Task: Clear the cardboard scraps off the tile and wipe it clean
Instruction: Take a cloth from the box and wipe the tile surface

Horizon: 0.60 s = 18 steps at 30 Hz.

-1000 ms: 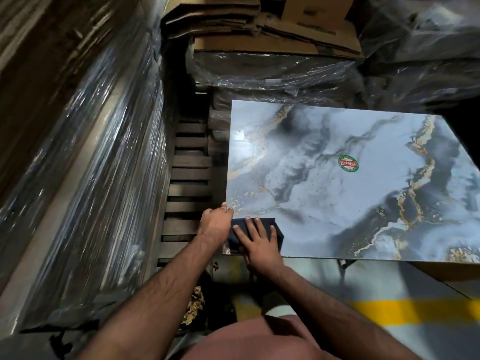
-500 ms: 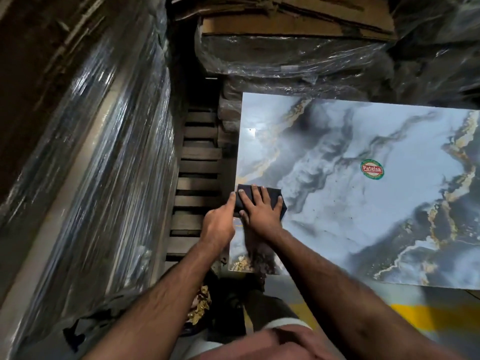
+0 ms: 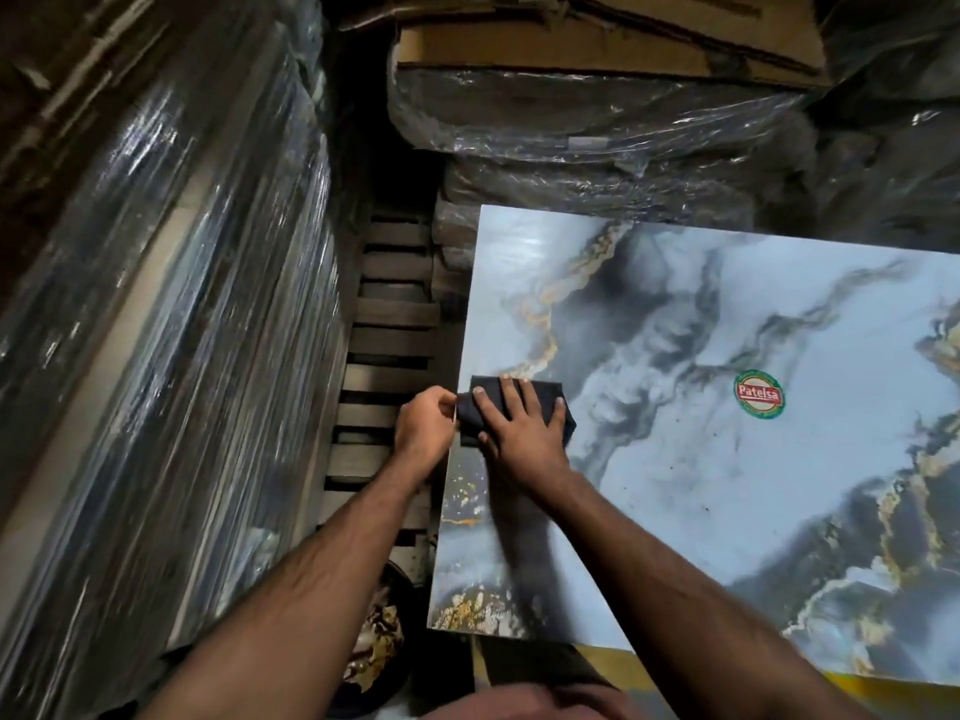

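Observation:
A large glossy marble-patterned tile [image 3: 701, 459] lies flat, with a round red and green sticker [image 3: 759, 393] near its middle. A dark folded cloth [image 3: 540, 394] rests on the tile by its left edge. My right hand [image 3: 519, 431] presses flat on the cloth, fingers spread. My left hand [image 3: 423, 428] sits at the tile's left edge, fingers curled, its thumb touching the cloth's corner; whether it grips the edge is unclear. Small dark specks dot the tile to the right of the cloth.
A tall pallet stack wrapped in plastic film [image 3: 171, 356] stands on the left. Wooden pallet slats [image 3: 389, 356] run between it and the tile. Wrapped cardboard boxes [image 3: 597, 85] stand behind. A dark bin with scraps [image 3: 374, 646] sits below left. Yellow floor line [image 3: 883, 693].
My right hand has pushed the cloth along the tile's left edge, away from me. My left hand moved the same way beside it. The view tilted forward.

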Motion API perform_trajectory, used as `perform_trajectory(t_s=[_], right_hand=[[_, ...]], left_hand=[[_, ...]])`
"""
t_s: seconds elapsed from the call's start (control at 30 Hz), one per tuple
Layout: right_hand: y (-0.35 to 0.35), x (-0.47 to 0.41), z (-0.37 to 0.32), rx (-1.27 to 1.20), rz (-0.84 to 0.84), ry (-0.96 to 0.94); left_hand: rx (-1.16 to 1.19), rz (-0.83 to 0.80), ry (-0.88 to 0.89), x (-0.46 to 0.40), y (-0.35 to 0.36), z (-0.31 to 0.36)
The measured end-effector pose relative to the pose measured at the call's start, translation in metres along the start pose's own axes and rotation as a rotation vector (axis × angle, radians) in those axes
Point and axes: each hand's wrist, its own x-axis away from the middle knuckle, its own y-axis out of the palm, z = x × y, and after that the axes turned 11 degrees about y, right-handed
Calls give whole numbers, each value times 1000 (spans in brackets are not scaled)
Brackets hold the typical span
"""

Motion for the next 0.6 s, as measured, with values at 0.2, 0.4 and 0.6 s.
perform_trajectory(t_s=[0.2,0.4,0.6], right_hand=[[-51,-115,-6,-48,-38,73],[-22,-68,1,-35,63,26],[-58,-143,-1,-34,19,11]], left_hand=[[-236,22,19,14,5,43],[-32,-58,38,-33,-8,61],[-112,-208,12,-63,-6,48]])
